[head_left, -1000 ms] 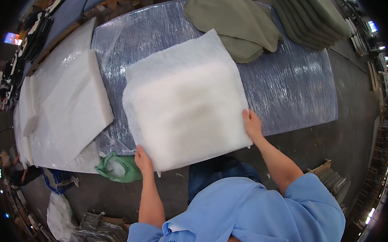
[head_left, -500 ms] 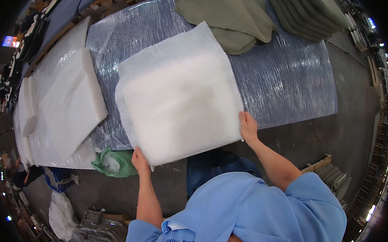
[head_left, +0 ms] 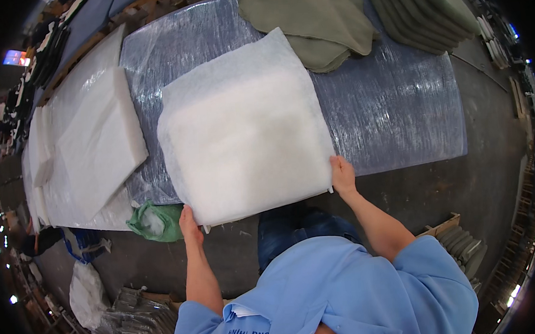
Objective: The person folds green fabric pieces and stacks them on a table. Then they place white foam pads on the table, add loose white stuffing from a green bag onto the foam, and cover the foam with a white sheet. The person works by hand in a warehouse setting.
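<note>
A thick, squarish white cushion pad (head_left: 242, 144) with a thin, fluffy layer of batting over it lies in front of me. The batting reaches past the pad's far edge. My left hand (head_left: 190, 225) is closed at the near left corner, some of its fingers hidden by the pad. At the near right corner my right hand (head_left: 342, 175) grips the side edge, thumb along it. Beneath the pad is a broad surface wrapped in clear plastic film (head_left: 398, 112). Small white tips poke out beside both hands at the near corners.
Olive-green fabric covers (head_left: 308, 20) lie at the far edge, with a stack of green cushions (head_left: 420, 14) to their right. White batting sheets (head_left: 96, 139) are piled at the left. A green bag (head_left: 155, 222) sits by the near edge. Plastic-wrapped bundles (head_left: 130, 325) stand on the floor.
The pad has shifted very slightly to the left. My left hand has slid a little and its fingers look straighter along the corner; the right hand keeps its place.
</note>
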A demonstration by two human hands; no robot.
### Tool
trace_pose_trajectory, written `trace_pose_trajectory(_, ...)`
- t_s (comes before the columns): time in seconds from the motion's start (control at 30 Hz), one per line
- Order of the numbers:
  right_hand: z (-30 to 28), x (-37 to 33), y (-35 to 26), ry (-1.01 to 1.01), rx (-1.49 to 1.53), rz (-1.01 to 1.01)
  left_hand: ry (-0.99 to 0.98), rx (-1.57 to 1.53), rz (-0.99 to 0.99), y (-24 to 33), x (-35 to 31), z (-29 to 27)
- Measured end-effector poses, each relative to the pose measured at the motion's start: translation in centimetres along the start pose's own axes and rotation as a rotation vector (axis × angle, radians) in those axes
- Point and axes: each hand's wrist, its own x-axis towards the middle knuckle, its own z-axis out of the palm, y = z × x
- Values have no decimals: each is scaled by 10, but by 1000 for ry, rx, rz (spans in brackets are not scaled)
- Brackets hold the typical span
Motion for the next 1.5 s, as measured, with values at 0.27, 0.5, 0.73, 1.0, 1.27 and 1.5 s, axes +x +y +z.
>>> trace_pose_trajectory(0.27,7,21,18,-88,54,81,42,-145,22,4,20,-13)
trace_pose_trajectory(0.5,10,69,-26,-180,205,-22,-158,81,60,32,44,-3)
trace_pose_trajectory(0.73,12,92,-30,-65,163,82,-16,2,30,28,60,3)
trace_pose_trajectory(1.0,14,104,-54,-233,438,208,-241,159,-113,89,71,13)
trace_pose_trajectory(1.27,19,116,-45,-204,594,287,-218,-11,-54,71,89,10)
trace_pose_trajectory(1.5,17,140,-60,-164,396,182,-254,75,-48,90,112,31)
